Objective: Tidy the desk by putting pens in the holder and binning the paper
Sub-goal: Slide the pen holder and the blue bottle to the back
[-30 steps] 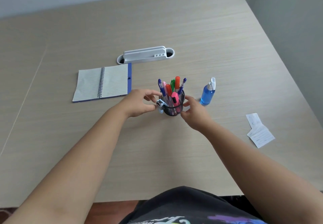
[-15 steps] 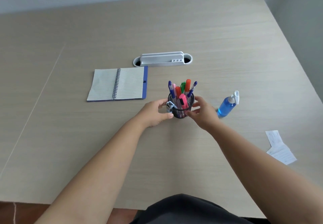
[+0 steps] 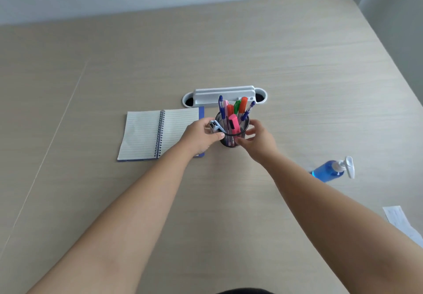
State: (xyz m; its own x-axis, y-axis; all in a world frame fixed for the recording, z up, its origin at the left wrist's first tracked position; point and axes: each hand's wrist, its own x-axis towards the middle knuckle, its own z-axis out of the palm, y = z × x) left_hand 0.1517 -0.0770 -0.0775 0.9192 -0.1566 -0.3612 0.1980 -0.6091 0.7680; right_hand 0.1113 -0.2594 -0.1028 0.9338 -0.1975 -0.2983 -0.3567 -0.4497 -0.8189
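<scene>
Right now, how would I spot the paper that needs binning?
Start at the beige desk and find the blue pump bottle on its right side. Nearer the person, at the picture's right edge, lie the white paper slips: loose and flat, unlike the bound, lined notebook.

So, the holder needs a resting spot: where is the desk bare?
Bare: the desk beyond the white cable tray, and left of the notebook. Crowded: around the pen holder, held between left hand and right hand.
</scene>
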